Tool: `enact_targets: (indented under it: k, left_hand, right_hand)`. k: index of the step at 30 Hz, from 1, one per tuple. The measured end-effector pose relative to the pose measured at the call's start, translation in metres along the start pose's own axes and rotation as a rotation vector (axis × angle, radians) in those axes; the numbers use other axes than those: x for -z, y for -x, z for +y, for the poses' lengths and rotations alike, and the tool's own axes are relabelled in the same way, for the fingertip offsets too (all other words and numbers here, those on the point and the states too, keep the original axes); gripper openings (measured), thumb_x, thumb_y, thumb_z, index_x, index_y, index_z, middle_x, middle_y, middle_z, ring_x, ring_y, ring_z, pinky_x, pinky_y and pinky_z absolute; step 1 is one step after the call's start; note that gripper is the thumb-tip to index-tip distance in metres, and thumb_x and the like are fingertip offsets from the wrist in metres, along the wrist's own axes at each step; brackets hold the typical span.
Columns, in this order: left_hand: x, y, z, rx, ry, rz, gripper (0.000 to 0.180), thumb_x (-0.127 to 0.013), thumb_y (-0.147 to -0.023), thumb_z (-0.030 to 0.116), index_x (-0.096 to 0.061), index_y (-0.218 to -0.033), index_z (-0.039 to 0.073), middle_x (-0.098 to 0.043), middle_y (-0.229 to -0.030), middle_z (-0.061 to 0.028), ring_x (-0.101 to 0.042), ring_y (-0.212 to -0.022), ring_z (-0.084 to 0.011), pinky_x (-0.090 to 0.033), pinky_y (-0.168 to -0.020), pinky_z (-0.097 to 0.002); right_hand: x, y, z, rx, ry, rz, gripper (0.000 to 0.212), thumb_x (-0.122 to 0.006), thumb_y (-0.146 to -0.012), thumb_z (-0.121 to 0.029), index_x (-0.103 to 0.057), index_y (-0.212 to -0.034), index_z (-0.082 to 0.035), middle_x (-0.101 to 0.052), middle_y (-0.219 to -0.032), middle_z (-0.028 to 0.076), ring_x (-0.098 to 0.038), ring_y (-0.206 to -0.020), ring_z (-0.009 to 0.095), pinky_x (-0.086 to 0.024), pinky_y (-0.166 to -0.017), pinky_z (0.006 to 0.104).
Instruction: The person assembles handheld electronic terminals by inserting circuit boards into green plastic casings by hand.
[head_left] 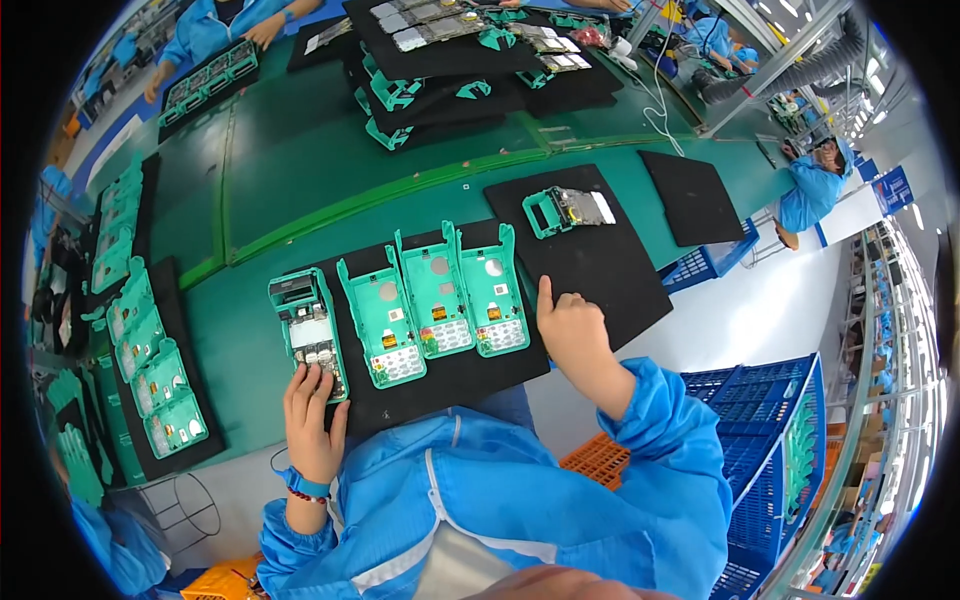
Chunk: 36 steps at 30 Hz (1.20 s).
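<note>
My left hand [314, 425] is at the lower end of a green handheld terminal [307, 325], its fingers on the circuit-board parts and its thumb by the right edge. A dark part fills the terminal's top end, with a white piece below. To its right, three green plastic housings [384, 320] lie side by side on a black mat [440, 393], each with a pale keypad-like area at the near end. My right hand [575, 332] is just right of them, index finger stretched out, the others curled, nothing visible in it. Beyond it, a green-framed circuit board [568, 211] lies on another black mat [600, 275].
More green housings [160, 385] lie in rows on mats at the left. Stacked black boards [440, 120] with housings and circuit boards stand at the back. Blue crates [760, 440] and an orange crate [597, 458] are at the lower right. Other people work around the table.
</note>
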<state>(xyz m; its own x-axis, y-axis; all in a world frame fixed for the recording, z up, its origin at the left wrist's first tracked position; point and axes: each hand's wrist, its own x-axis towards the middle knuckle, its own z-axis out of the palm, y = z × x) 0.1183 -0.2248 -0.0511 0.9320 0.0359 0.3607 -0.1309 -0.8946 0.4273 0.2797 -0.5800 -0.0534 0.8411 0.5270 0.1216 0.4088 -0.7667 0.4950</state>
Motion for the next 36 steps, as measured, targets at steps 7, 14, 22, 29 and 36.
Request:
enact_targets:
  k: [7, 14, 22, 29, 36]
  left_hand:
    - [-0.002, -0.003, -0.004, -0.035, 0.018, 0.006, 0.045, -0.074, -0.082, 0.003, -0.063, -0.126, 0.0, -0.057, -0.136, -0.015, -0.048, -0.133, -0.0376, -0.043, -0.107, -0.0456]
    - [0.008, -0.009, 0.011, -0.071, -0.166, 0.015, 0.04, -0.072, -0.085, 0.008, -0.064, -0.124, 0.004, -0.059, -0.133, -0.0134, -0.05, -0.13, -0.0346, -0.038, -0.109, -0.0483]
    - [0.019, -0.011, 0.056, 0.404, 1.483, -0.352, 0.045, -0.047, -0.107, 0.023, -0.044, -0.145, -0.002, -0.06, -0.132, -0.0209, -0.062, -0.118, -0.0297, -0.051, -0.101, -0.0417]
    - [-0.004, -0.042, 0.063, 0.722, 2.294, -0.556, 0.064, -0.032, -0.105, 0.058, -0.044, -0.144, 0.008, -0.058, -0.136, -0.0141, -0.06, -0.122, -0.0287, -0.051, -0.103, -0.0498]
    - [0.0, -0.031, 0.056, 0.757, 2.059, -0.435, 0.058, -0.046, -0.107, 0.021, -0.019, -0.158, 0.016, -0.053, -0.14, -0.0111, -0.061, -0.12, -0.0246, -0.057, -0.094, -0.0435]
  right_hand:
    - [-0.018, -0.021, 0.059, -0.836, -1.877, -0.108, 0.043, -0.061, -0.1, -0.035, -0.056, -0.12, 0.003, -0.067, -0.082, 0.013, -0.06, -0.059, 0.014, -0.047, -0.051, 0.0257]
    - [-0.074, -0.054, 0.082, -1.023, -2.622, 0.122, 0.024, -0.06, -0.101, -0.023, -0.057, -0.112, -0.001, -0.054, -0.073, 0.001, -0.043, -0.055, 0.007, -0.036, -0.049, 0.0218]
    - [0.056, -0.047, -0.005, -0.562, -1.764, 0.712, 0.013, -0.062, -0.096, -0.006, -0.06, -0.084, 0.0, -0.064, -0.072, 0.003, -0.059, -0.064, 0.006, -0.046, -0.057, 0.0235]
    - [0.092, -0.01, -0.074, 0.458, -0.847, 0.837, 0.043, -0.08, -0.069, -0.013, -0.07, -0.109, -0.001, -0.064, -0.086, 0.004, -0.063, -0.074, 0.019, -0.05, -0.062, 0.0321]
    - [0.102, -0.011, -0.082, 0.231, -1.244, 0.624, 0.035, -0.079, -0.065, -0.002, -0.073, -0.1, -0.004, -0.065, -0.09, 0.007, -0.061, -0.083, 0.027, -0.049, -0.075, 0.0364]
